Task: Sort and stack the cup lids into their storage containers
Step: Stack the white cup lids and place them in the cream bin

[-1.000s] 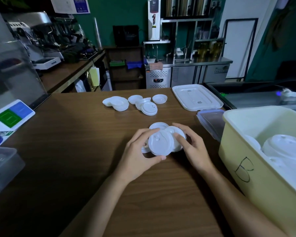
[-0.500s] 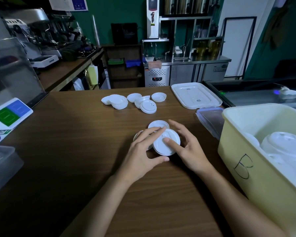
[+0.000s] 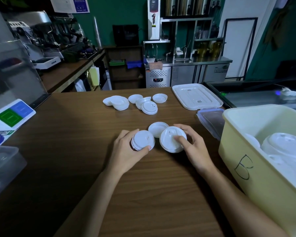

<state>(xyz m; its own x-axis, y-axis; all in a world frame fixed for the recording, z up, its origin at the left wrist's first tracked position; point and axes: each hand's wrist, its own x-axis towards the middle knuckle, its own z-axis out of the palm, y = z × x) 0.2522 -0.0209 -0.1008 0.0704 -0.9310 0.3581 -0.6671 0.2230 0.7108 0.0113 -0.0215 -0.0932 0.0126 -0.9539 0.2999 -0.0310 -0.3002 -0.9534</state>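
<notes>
On the brown table, my left hand (image 3: 126, 151) grips a small stack of white cup lids (image 3: 142, 140), thumb at its near edge. My right hand (image 3: 193, 147) holds a larger white lid (image 3: 169, 140) tilted beside it, thumb pressed on its top. A third lid (image 3: 156, 129) lies upturned just behind both. Further back, several loose white lids (image 3: 120, 102) and another group of lids (image 3: 148, 106) lie on the table. The yellow bin marked B (image 3: 246, 168) at the right holds stacked large lids (image 3: 282, 147).
A white tray lid (image 3: 195, 98) and a clear blue-rimmed box lid (image 3: 210, 120) lie right of centre. A clear container (image 3: 2, 168) sits at the left edge, with a blue-green card (image 3: 12, 113) behind it. A glass counter (image 3: 256, 98) borders the far right.
The lids that both hands held together have been drawn apart: the left hand's stack went left, the right hand's larger lid went right and tilted up.
</notes>
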